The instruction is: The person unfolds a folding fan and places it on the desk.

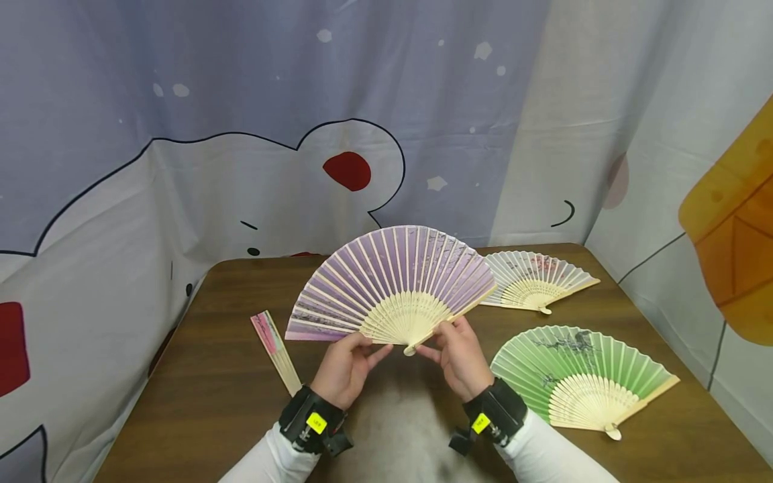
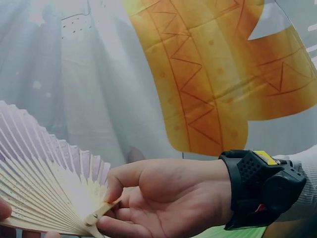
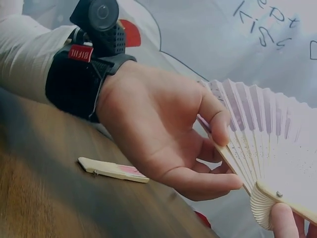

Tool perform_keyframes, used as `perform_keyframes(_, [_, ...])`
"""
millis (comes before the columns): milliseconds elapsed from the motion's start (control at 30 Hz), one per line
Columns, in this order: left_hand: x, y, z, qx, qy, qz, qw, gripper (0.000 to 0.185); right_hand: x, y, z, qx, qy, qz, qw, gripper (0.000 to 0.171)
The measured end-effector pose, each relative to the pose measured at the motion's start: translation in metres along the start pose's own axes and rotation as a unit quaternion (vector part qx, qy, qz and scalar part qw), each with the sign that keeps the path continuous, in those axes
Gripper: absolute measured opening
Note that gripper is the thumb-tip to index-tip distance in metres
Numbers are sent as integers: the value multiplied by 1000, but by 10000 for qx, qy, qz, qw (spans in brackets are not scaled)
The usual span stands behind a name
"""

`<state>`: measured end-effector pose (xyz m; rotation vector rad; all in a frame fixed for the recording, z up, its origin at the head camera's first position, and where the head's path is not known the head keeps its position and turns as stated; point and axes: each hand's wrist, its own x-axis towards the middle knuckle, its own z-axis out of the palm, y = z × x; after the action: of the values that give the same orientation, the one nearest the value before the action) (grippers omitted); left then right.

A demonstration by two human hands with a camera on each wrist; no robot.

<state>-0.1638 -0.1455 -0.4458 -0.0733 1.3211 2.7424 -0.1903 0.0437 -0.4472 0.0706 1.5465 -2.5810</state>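
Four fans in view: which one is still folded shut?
The pink fan, lying as a narrow closed stick on the table left of the left hand. The purple, white and green fans are all spread open.

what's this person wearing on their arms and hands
Both hands are bare. The left hand and right hand each come out of a white long sleeve. A black wrist strap sits on each wrist, carrying a small camera and a yellow label.

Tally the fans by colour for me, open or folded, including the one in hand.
Purple fan, open, held in both hands: 1
White fan, open on the table: 1
Green fan, open on the table: 1
Pink fan, folded shut on the table: 1
Total: 4 fans
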Motion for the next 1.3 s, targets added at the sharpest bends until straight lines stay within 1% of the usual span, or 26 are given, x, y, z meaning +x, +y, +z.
perform_keyframes(133, [0,-4,1,-72,78,-1,9999,33,2,1,-1,113,150,-9,9998,36])
perform_keyframes(400, [-1,-10,0,-138,147,-93,9998,45,6,2,-4,274,369,-15,9989,35])
perform_keyframes(467, [-1,-10,-1,-136,146,-78,9998,46,7,2,-5,309,402,-20,9987,35])
perform_keyframes(567, [-3,-8,-2,-47,179,66,9998,42,9,2,-6,348,383,-21,9987,35])
perform_keyframes(733, [-9,3,-6,-22,439,491,9978,23,13,2,-9,323,384,-20,9987,32])
perform_keyframes(800, [-12,10,-10,-21,581,601,9965,20,15,2,-10,299,427,-27,9986,32])
perform_keyframes(900, [-21,22,-19,219,851,694,9937,24,15,2,-12,264,409,-4,9988,31])
perform_keyframes(967, [-26,30,-26,579,1066,797,9894,23,16,2,-12,241,406,39,9989,32])
perform_keyframes(1000, [-27,34,-30,837,1188,856,9857,22,17,1,-12,211,386,56,9990,32])
perform_keyframes(1033, [-29,38,-33,1172,1302,919,9802,19,18,1,-12,182,366,65,9991,32])
perform_keyframes(1067, [-30,42,-36,1548,1405,975,9730,18,19,1,-12,160,360,71,9992,33])
perform_keyframes(1100, [-31,45,-39,1966,1499,1042,9633,19,21,1,-12,142,332,82,9993,33])
perform_keyframes(1133, [-32,49,-42,2432,1580,1086,9508,22,23,0,-11,127,320,100,9994,32])
perform_keyframes(1167, [-33,52,-44,2921,1639,1127,9355,27,25,0,-11,97,307,100,9994,31])
perform_keyframes(1200, [-33,54,-47,3408,1663,1142,9182,32,27,0,-10,76,316,110,9994,30])
perform_keyframes(1233, [-34,56,-49,3896,1659,1154,8986,37,30,0,-10,62,341,123,9993,26])
perform_keyframes(1300, [-35,59,-53,4781,1592,1173,8557,38,37,1,-8,11,392,170,9991,18])
